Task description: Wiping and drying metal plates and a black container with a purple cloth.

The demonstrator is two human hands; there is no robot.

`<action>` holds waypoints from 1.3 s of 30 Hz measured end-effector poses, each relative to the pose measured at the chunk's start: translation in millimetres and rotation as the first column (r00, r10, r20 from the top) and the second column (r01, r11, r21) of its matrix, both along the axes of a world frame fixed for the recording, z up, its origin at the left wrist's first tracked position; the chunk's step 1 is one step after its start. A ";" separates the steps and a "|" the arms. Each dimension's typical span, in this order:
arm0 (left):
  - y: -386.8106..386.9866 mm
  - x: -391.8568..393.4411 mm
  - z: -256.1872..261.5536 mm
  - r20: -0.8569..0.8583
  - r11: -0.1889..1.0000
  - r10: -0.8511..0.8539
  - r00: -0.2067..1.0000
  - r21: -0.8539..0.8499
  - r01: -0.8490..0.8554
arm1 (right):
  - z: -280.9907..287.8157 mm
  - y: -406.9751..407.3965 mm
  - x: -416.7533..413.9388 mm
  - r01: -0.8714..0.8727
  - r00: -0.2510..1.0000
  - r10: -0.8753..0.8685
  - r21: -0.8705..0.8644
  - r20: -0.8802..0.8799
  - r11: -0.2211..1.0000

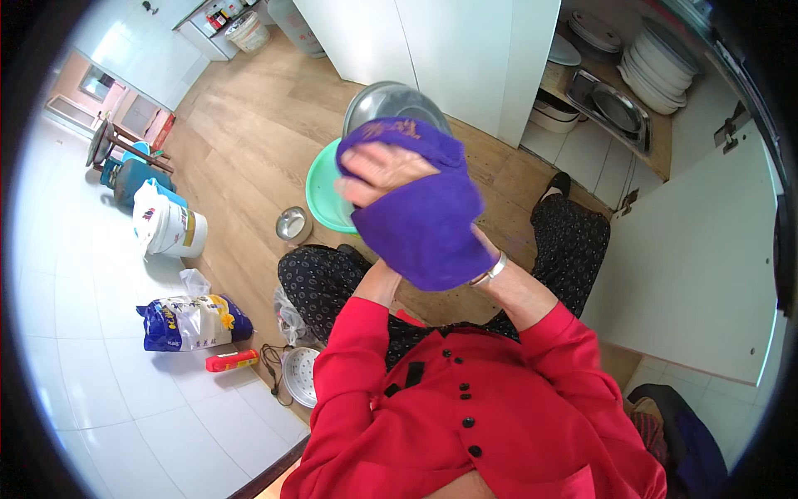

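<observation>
A purple cloth [424, 231] with gold writing along its upper edge is bunched up in front of me. My right hand [389, 171] is slightly blurred, its bent fingers pointing left between two folds of the cloth. A silver-coloured bracelet [490, 269] circles the right wrist. From the left, my left wrist [384, 277] passes beneath the cloth, which hides that hand. Beyond the cloth is a round stainless steel vessel [393, 100], partly covered. A light green plastic basin [324, 187] stands below and left of it.
A small metal bowl [293, 224] is on the wood-look floor [249, 137]. At right, an open cabinet door [692, 268] stands beside shelves with stacked plates [661, 68] and metal trays [608, 109]. On the left are a white bucket [184, 231], a gas cylinder [140, 181] and a printed bag [193, 321].
</observation>
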State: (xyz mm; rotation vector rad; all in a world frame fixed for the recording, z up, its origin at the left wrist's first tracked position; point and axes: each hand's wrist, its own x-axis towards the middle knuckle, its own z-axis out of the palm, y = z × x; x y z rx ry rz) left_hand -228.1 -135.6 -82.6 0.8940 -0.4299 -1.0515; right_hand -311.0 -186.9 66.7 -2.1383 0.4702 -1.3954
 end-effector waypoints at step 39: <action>-84.4 45.9 66.6 0.984 0.796 0.156 0.087 -0.073 -0.601 | -148.6 -91.8 -82.2 -0.771 0.635 -0.105 0.618 0.766 -0.155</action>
